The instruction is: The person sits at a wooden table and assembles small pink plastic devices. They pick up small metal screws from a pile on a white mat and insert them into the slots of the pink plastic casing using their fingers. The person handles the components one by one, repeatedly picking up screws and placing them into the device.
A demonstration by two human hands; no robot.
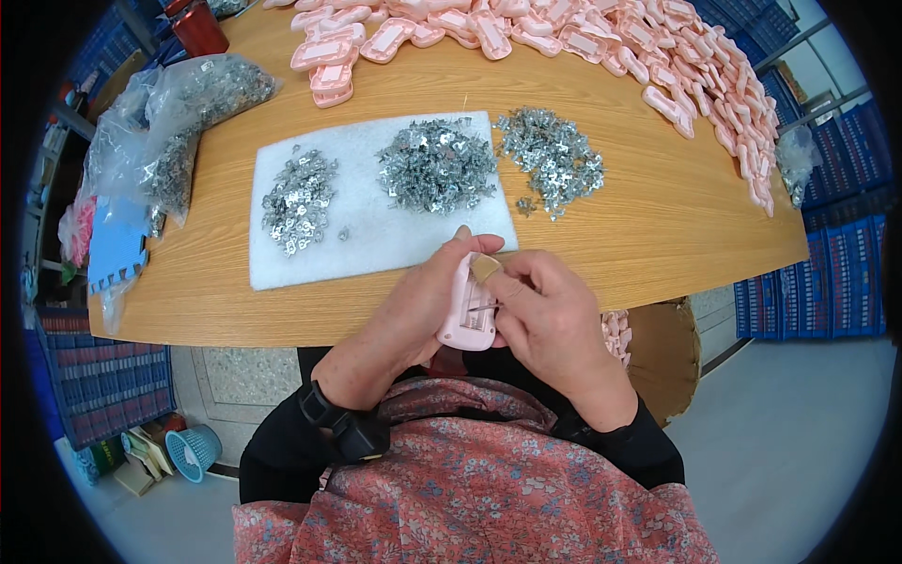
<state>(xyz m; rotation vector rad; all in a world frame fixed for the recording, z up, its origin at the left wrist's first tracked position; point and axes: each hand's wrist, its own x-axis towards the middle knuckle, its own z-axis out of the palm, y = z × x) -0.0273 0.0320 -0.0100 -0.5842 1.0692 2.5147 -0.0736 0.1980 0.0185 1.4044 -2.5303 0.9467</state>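
In my left hand (pixel 413 301) lies a pale pink plastic casing (pixel 455 331), long and rounded, its hollow side with a slotted compartment facing up. My left fingers wrap its side, with the thumb near its far end. My right hand (pixel 554 320) is closed against the casing's right edge, a tan wrap (pixel 485 268) around one of its digits. Between its fingertips a thin metal piece (pixel 485 307) reaches into the compartment; its full shape is hidden. Beyond both hands, a white foam mat (pixel 362 246) carries a large heap of small metal clips (pixel 437 164) and a smaller heap (pixel 299 202).
More metal clips (pixel 554 164) lie on the wooden table (pixel 676 244) right of the mat. Many pink casings (pixel 601 38) are piled along the far and right edges. Clear bags of metal parts (pixel 183 132) and a red canister (pixel 197 28) stand left. An open carton (pixel 665 362) sits below, right.
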